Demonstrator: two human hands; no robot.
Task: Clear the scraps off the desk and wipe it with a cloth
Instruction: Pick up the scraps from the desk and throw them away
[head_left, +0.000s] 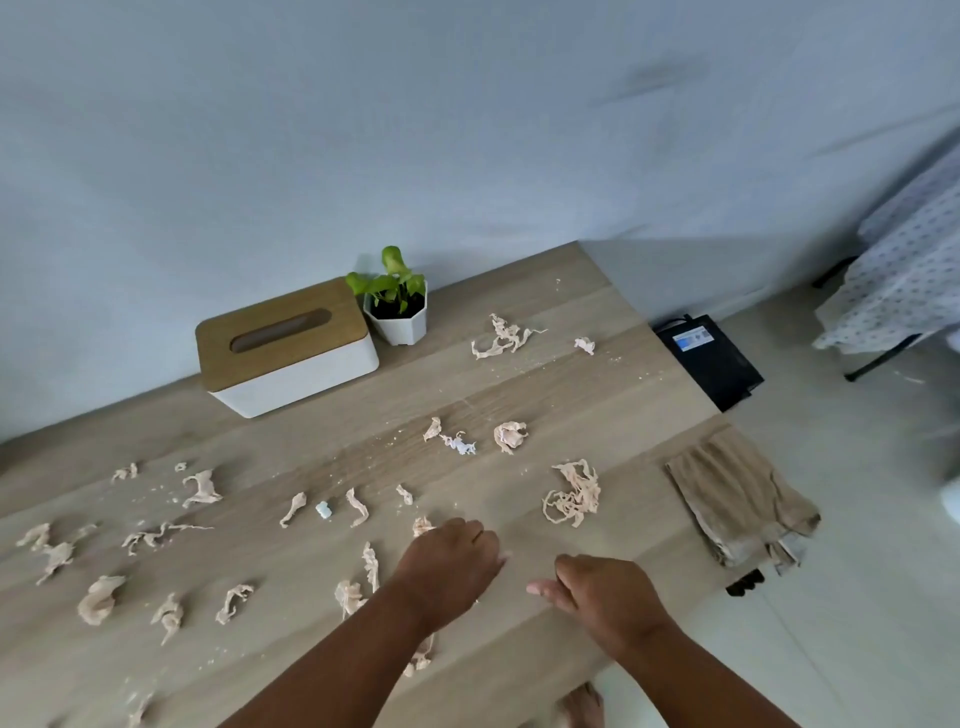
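Note:
Several crumpled beige paper scraps lie across the light wooden desk (597, 374), among them a tangled clump (573, 493), a small ball (510, 435) and a strip (501, 338) further back. Fine crumbs dot the wood. A folded tan cloth (737, 499) lies at the desk's right edge. My left hand (449, 564) hovers low over the desk near the front, fingers curled, with a scrap (422, 526) peeking out just behind it. My right hand (605, 597) is beside it, thumb out and fingers bent down. I cannot see anything held in either hand.
A white tissue box with a wooden lid (285, 345) and a small potted plant (395, 306) stand at the back against the wall. A black device (709, 358) lies on the floor past the desk's right side. Patterned fabric on a rack (904, 270) is at the far right.

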